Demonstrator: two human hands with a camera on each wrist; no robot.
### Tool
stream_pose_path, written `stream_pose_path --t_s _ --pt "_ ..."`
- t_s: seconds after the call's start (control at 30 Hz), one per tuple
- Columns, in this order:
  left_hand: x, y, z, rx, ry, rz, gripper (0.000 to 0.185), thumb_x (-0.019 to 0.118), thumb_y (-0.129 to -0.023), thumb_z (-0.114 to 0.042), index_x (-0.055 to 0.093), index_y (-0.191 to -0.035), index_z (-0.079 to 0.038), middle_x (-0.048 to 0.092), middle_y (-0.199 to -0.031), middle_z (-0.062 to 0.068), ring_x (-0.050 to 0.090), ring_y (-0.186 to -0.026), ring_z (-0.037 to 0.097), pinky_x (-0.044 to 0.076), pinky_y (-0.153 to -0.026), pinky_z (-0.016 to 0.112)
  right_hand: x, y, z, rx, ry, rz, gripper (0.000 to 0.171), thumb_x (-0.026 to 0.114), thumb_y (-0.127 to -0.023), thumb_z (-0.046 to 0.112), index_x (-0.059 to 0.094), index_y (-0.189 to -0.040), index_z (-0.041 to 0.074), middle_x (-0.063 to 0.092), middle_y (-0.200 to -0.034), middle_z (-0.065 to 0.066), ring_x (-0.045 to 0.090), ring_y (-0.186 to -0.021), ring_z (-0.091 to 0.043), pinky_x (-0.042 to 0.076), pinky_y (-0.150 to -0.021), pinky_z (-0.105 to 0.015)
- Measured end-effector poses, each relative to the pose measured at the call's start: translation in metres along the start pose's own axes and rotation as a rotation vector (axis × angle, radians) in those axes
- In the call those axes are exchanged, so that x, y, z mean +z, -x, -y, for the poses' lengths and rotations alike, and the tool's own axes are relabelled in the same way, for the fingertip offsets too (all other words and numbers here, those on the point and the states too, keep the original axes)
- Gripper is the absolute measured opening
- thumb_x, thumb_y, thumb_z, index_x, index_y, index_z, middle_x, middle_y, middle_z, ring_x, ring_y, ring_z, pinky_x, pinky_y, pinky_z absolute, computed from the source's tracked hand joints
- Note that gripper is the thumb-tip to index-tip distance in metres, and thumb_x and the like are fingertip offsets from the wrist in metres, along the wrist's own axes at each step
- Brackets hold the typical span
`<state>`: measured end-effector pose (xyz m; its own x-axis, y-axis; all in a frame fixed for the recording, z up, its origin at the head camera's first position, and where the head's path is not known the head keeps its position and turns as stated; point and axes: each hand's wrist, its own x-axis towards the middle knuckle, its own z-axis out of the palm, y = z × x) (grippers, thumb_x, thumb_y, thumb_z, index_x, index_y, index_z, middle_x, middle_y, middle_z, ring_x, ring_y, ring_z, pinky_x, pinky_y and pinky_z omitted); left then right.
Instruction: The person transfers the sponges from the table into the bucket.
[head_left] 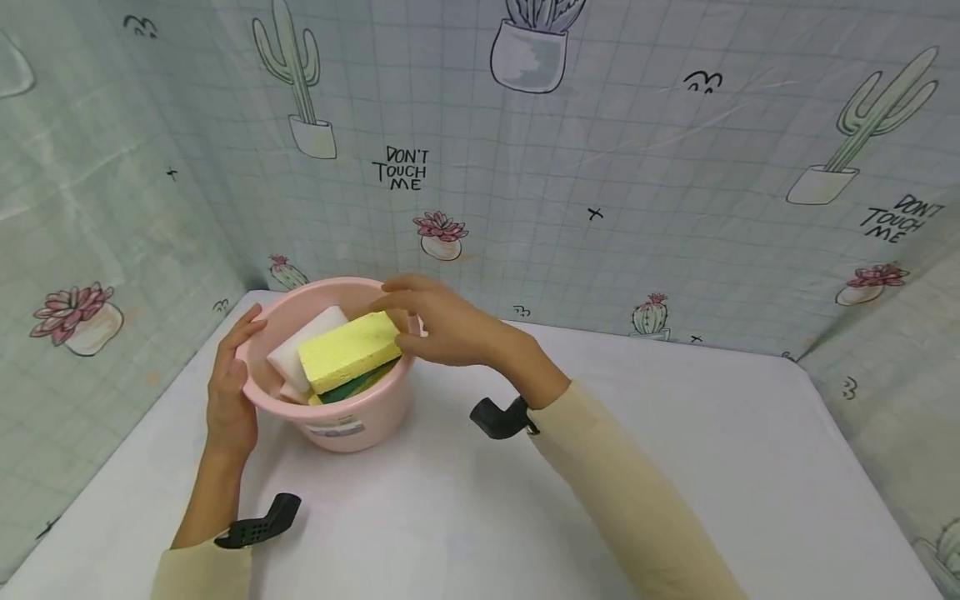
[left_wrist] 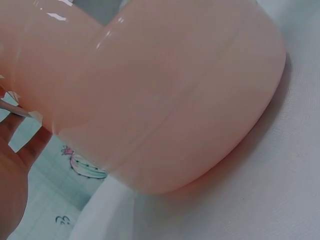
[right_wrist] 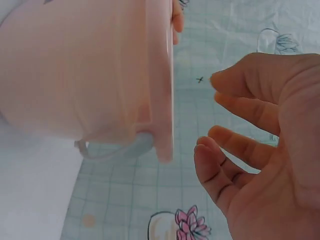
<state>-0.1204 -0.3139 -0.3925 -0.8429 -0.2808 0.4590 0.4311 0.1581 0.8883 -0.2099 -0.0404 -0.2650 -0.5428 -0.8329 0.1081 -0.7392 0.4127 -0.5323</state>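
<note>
A pink plastic bucket (head_left: pixel 352 421) stands upright at the left of the table. On top of its contents lies a yellow sponge (head_left: pixel 348 350), tilted, with a green layer (head_left: pixel 360 383) showing beneath. Beside it is a white foam block (head_left: pixel 318 323). My left hand (head_left: pixel 231 400) holds the bucket's left rim, fingertips over the edge. In the left wrist view, the fingers (left_wrist: pixel 37 145) are at the rim by the handle. Above the right rim hovers my right hand (head_left: pixel 450 325), fingers loosely bent. Nothing is between them in the right wrist view.
The bucket's handle (right_wrist: pixel 120 150) hangs down its outer side. A white cloth covers the table (head_left: pixel 480 500). Behind it rises a curtain (head_left: pixel 510 183) printed with cacti, and more of it closes off both sides. Each wrist carries a black mount (head_left: pixel 501 418).
</note>
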Motion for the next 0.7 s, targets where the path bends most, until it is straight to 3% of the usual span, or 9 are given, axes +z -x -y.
stream_pose_path --t_s 0.13,0.27,0.5,0.6,0.7 --pt "-0.002 0.000 -0.004 -0.025 -0.108 0.010 0.049 0.040 -0.095 -0.033 0.048 -0.139 -0.013 0.030 -0.153 -0.003 0.024 -0.140 0.020 0.028 -0.110 0.037 0.002 0.028 -0.009 -0.014 -0.042 -0.104 0.040 0.056 -0.094 0.015 0.056 -0.133 0.012 0.043 -0.141 -0.006 0.047 -0.116 -0.016 0.047 -0.083 -0.025" --pt "-0.004 0.000 -0.011 -0.050 -0.200 0.014 0.048 0.038 -0.095 -0.029 0.049 -0.139 -0.016 0.031 -0.153 -0.007 0.023 -0.141 0.016 0.020 -0.112 0.043 0.008 0.062 -0.020 0.019 -0.060 -0.186 0.043 0.062 -0.093 0.020 0.054 -0.135 0.012 0.045 -0.140 -0.002 0.052 -0.106 -0.013 0.048 -0.082 -0.023" --pt "-0.008 0.001 -0.023 -0.051 -0.213 -0.017 0.045 0.038 -0.095 -0.023 0.053 -0.137 -0.013 0.038 -0.150 -0.003 0.028 -0.139 0.016 0.021 -0.113 0.038 0.015 0.120 -0.044 0.080 -0.051 -0.274 0.045 0.061 -0.094 0.024 0.050 -0.137 0.019 0.047 -0.136 0.007 0.054 -0.104 -0.011 0.050 -0.075 -0.027" --pt "-0.008 0.001 -0.029 -0.015 -0.247 -0.048 0.043 0.041 -0.095 -0.020 0.054 -0.135 -0.012 0.041 -0.148 -0.002 0.030 -0.138 0.016 0.019 -0.113 0.034 0.017 0.143 -0.055 0.097 -0.039 -0.325 0.048 0.062 -0.094 0.022 0.048 -0.139 0.019 0.048 -0.136 0.005 0.055 -0.102 -0.012 0.051 -0.072 -0.028" --pt "-0.005 0.000 -0.042 0.067 -0.318 -0.086 0.041 0.045 -0.095 -0.016 0.056 -0.133 -0.011 0.045 -0.145 -0.001 0.032 -0.137 0.015 0.019 -0.112 0.033 0.017 0.164 -0.063 0.126 -0.017 -0.386 0.051 0.064 -0.092 0.020 0.046 -0.140 0.017 0.048 -0.137 0.004 0.054 -0.105 -0.013 0.051 -0.076 -0.030"
